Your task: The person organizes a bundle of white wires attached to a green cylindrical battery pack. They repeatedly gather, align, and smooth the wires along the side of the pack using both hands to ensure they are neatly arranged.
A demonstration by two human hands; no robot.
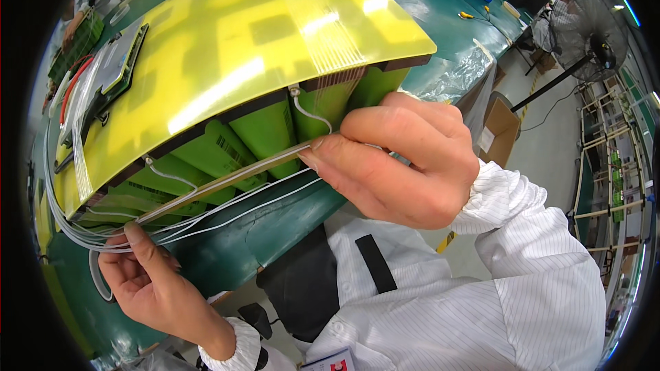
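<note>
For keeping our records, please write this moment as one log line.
right hand: pinches narrow strip | left hand: thumb over white wires, at strip's left end | strip: along green cells' side | yellow sheet: above cells

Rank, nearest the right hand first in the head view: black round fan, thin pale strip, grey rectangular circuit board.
1. Thin pale strip, pinched by right hand.
2. Grey rectangular circuit board, picture's left.
3. Black round fan, far right.

You wear a white coat [426, 316] — thinly striped in grey, gathered at the cuffs [240, 341] — with a black strip [376, 263] on its front and a badge [325, 363] bearing a red mark [338, 366].
</note>
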